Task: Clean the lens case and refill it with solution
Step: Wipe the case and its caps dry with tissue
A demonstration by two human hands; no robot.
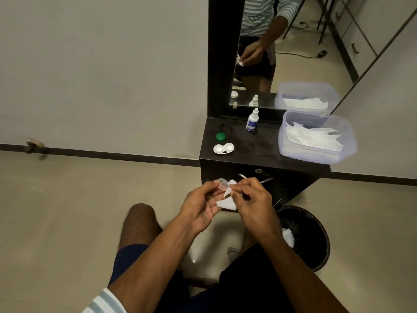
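The white lens case (223, 148) lies open on the dark dresser top (261, 152), with a green cap (220, 136) just behind it. A white solution bottle (252, 120) stands upright near the mirror. In front of the dresser, my left hand (200, 206) pinches a small clear cap (222, 184). My right hand (252, 202) pinches a white tissue (226, 203) and pushes part of it against the cap. Both hands are held in the air above my lap.
A clear plastic tub (316, 152) of white tissues sits on the dresser's right side. A black bin (304, 236) with used tissue stands on the floor at the right. A mirror (282, 53) rises behind the dresser. A drawer with a metal handle (255, 177) faces me.
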